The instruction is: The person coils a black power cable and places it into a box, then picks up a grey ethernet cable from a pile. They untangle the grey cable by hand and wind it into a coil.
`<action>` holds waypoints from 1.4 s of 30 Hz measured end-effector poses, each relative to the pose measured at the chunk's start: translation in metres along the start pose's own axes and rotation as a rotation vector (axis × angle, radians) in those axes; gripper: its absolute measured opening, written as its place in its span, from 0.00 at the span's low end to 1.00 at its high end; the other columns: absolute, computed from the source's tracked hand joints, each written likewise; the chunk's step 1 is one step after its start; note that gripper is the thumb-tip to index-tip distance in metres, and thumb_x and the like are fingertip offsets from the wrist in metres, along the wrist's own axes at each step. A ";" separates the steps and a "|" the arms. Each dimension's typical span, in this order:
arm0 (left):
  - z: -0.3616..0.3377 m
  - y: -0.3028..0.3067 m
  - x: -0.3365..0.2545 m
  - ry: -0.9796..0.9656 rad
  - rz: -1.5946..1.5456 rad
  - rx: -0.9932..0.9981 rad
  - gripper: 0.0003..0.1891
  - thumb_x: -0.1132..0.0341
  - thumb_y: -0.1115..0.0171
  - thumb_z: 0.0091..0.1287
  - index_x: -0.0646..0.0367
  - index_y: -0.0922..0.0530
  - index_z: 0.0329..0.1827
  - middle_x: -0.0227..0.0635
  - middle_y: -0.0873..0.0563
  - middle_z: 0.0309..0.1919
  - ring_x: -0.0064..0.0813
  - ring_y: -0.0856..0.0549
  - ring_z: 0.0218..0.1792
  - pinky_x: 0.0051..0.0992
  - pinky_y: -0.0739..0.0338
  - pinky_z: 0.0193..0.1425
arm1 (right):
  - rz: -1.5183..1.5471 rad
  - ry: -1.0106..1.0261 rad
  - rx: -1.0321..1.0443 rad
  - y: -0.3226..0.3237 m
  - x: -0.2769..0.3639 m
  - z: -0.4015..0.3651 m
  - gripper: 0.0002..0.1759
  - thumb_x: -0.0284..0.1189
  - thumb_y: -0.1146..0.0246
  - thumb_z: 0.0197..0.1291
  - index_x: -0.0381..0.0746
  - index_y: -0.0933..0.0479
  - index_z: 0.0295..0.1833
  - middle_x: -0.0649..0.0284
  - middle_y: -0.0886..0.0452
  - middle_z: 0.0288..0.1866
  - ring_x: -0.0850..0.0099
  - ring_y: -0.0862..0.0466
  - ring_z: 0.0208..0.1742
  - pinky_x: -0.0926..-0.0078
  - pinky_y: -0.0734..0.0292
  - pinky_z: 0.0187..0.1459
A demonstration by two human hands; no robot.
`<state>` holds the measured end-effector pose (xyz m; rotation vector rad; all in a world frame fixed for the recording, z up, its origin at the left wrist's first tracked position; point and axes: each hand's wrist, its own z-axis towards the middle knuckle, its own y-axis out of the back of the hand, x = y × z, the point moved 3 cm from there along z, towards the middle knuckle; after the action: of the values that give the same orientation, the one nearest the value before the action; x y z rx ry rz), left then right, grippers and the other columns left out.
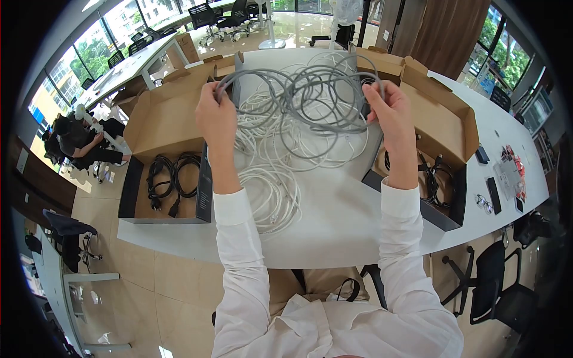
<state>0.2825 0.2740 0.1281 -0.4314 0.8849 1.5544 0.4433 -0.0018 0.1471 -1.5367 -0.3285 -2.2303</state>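
A tangled bundle of grey cable (322, 89) stretches between my two hands, above the table. My left hand (218, 113) pinches its loops at the left end. At the right end my right hand (388, 107) has its fingers closed on the same cable. Beneath and nearer to me, coils of white cable (271, 191) lie loosely on the white table (334, 238). The grey loops hide part of the white pile.
An open cardboard box (203, 206) with black cables stands left, another open box (444, 221) with black cables right. Glasses (484, 204), a black case (493, 195) and a red-and-clear packet (511, 173) lie far right. A seated person (83, 143) is at far left.
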 end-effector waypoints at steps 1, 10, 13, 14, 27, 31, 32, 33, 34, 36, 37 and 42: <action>0.000 0.001 0.001 0.011 -0.053 -0.005 0.10 0.71 0.41 0.62 0.57 0.19 0.45 0.41 0.13 0.33 0.41 0.14 0.36 0.37 0.23 0.43 | -0.055 0.057 -0.058 0.002 0.000 0.001 0.10 0.34 0.36 0.67 0.39 0.24 0.37 0.74 0.27 0.23 0.85 0.30 0.19 0.83 0.30 0.22; -0.012 0.001 -0.028 0.011 -0.173 0.338 0.21 0.67 0.30 0.58 0.57 0.23 0.55 0.38 0.16 0.39 0.29 0.16 0.34 0.30 0.22 0.42 | 1.294 -0.388 0.372 0.012 -0.029 0.017 0.09 0.30 0.43 0.71 0.35 0.27 0.49 0.68 0.25 0.30 0.83 0.33 0.19 0.83 0.29 0.25; -0.027 -0.005 -0.045 -0.085 -0.382 0.540 0.32 0.62 0.25 0.57 0.54 0.27 0.65 0.36 0.19 0.50 0.24 0.18 0.39 0.28 0.22 0.44 | 1.450 -0.493 0.214 0.016 -0.030 0.020 0.11 0.28 0.47 0.73 0.32 0.30 0.53 0.61 0.21 0.42 0.76 0.21 0.30 0.73 0.19 0.44; -0.032 -0.011 -0.047 -0.169 -0.486 0.586 0.35 0.61 0.24 0.55 0.54 0.29 0.67 0.37 0.20 0.52 0.26 0.18 0.40 0.30 0.22 0.45 | 1.426 -0.443 0.177 0.015 -0.028 0.019 0.11 0.28 0.48 0.73 0.31 0.30 0.53 0.59 0.22 0.46 0.73 0.20 0.37 0.68 0.21 0.51; -0.112 -0.065 -0.100 -0.299 0.157 0.749 0.32 0.56 0.25 0.51 0.56 0.24 0.59 0.44 0.13 0.32 0.46 0.13 0.37 0.40 0.21 0.44 | 1.451 -0.211 0.280 -0.001 -0.012 0.006 0.14 0.24 0.52 0.74 0.29 0.31 0.60 0.58 0.21 0.53 0.67 0.20 0.55 0.64 0.22 0.59; -0.080 -0.065 -0.061 -0.297 0.151 0.678 0.26 0.65 0.30 0.56 0.53 0.24 0.61 0.47 0.13 0.33 0.45 0.13 0.39 0.39 0.21 0.45 | 1.179 -0.293 0.324 0.021 -0.006 0.006 0.16 0.24 0.50 0.73 0.27 0.32 0.62 0.61 0.19 0.49 0.79 0.18 0.40 0.79 0.21 0.36; -0.070 -0.060 -0.052 -0.297 0.102 0.664 0.26 0.67 0.32 0.57 0.52 0.24 0.61 0.47 0.13 0.34 0.44 0.14 0.38 0.39 0.21 0.45 | 1.135 -0.326 0.298 0.024 -0.002 0.004 0.17 0.24 0.50 0.72 0.27 0.33 0.62 0.62 0.18 0.48 0.81 0.20 0.36 0.81 0.24 0.32; -0.062 -0.055 -0.044 -0.296 0.053 0.649 0.26 0.70 0.33 0.59 0.50 0.25 0.62 0.48 0.13 0.34 0.43 0.14 0.37 0.38 0.21 0.44 | 1.091 -0.358 0.272 0.025 0.006 0.002 0.18 0.23 0.50 0.72 0.26 0.34 0.63 0.63 0.18 0.47 0.83 0.22 0.33 0.82 0.28 0.29; -0.056 -0.050 -0.038 -0.280 0.024 0.698 0.26 0.72 0.35 0.60 0.51 0.25 0.63 0.46 0.13 0.35 0.40 0.14 0.36 0.36 0.21 0.44 | 1.047 -0.390 0.246 0.026 0.008 0.000 0.18 0.23 0.51 0.72 0.25 0.34 0.63 0.64 0.18 0.46 0.85 0.24 0.30 0.84 0.31 0.25; -0.045 -0.039 -0.032 -0.246 -0.031 0.794 0.26 0.76 0.38 0.62 0.53 0.26 0.65 0.44 0.13 0.36 0.33 0.16 0.33 0.31 0.21 0.44 | 1.086 -0.394 0.317 0.029 0.003 0.003 0.20 0.23 0.52 0.72 0.24 0.36 0.65 0.65 0.19 0.46 0.86 0.27 0.26 0.85 0.34 0.23; -0.040 -0.037 -0.028 -0.167 -0.159 0.862 0.25 0.76 0.38 0.62 0.56 0.25 0.64 0.42 0.12 0.36 0.30 0.17 0.33 0.29 0.23 0.42 | 1.105 -0.395 0.356 0.031 0.001 0.006 0.21 0.23 0.53 0.72 0.24 0.37 0.66 0.65 0.20 0.45 0.86 0.29 0.25 0.85 0.35 0.22; -0.029 -0.023 -0.031 0.029 -0.584 1.035 0.19 0.77 0.43 0.68 0.63 0.24 0.63 0.34 0.13 0.38 0.18 0.20 0.35 0.20 0.25 0.44 | 1.091 -0.315 0.390 0.050 -0.003 0.014 0.22 0.24 0.55 0.72 0.23 0.39 0.67 0.68 0.23 0.44 0.88 0.34 0.22 0.86 0.44 0.19</action>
<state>0.3043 0.2312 0.1250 0.0570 1.3036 0.4358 0.4786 -0.0395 0.1471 -1.3479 0.0190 -1.0202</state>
